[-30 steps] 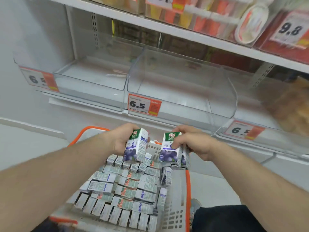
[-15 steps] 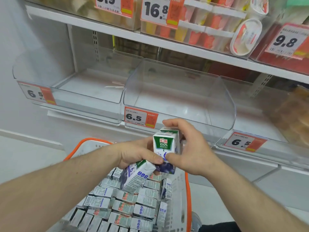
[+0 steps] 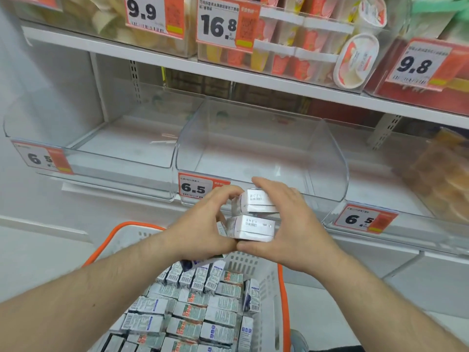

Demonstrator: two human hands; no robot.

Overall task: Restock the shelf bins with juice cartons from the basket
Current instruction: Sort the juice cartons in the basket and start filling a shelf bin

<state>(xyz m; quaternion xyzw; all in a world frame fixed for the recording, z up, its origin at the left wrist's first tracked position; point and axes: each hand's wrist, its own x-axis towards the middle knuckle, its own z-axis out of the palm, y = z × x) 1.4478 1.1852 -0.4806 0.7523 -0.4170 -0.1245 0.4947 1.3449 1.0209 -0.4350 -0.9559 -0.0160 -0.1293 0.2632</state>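
Left bin (image 3: 106,158) on the shelf (image 3: 228,82) held no cartons that I could see; the middle bin (image 3: 253,148) was bare too, and the right bin (image 3: 380,174) showed none in its visible part. I judged restocking barely begun. The basket (image 3: 281,301), below the shelf's front edge, was still packed with juice cartons (image 3: 193,311). My left hand (image 3: 203,224) curled round the left end of a small stack of cartons (image 3: 253,217), thumb under, fingers over. My right hand (image 3: 289,219) clasped the right end the same way, thumbs meeting beneath. The stack sat just in front of the middle bin's front lip, not yet inside. A further carton showed below the left hand; who held it, I could not tell.
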